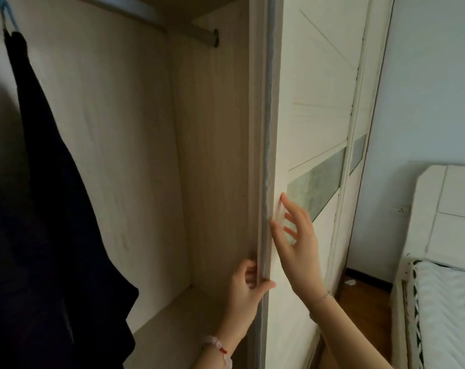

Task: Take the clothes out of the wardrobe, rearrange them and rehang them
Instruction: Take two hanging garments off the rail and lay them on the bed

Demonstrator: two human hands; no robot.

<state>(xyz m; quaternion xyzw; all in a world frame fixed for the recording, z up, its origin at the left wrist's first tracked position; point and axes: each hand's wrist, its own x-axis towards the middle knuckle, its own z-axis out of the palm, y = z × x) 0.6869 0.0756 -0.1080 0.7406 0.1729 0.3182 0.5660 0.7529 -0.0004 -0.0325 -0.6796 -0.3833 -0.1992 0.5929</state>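
- Dark garment (53, 209) hangs from a blue hanger (6, 12), left inside the wardrobe (135, 155).
- Left hand (246, 286) clamps the sliding door (306, 102) by its edge.
- Right hand (298, 241), fingers spread apart, touches that door's face.

head view, close, facing wardrobe door (306, 129)

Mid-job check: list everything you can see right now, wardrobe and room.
wardrobe: one, beige wood inside, open
garment: one, dark, hanging at the wardrobe's left
hanger: one, blue, top left, above the garment
rail: one, grey, across the wardrobe top
sliding door: one in front, white with a green panel, right of the opening
bed: one, white, far right
floor: brown wood, beside the bed
left hand: grips the sliding door's edge
right hand: fingers straight, touching the door's face
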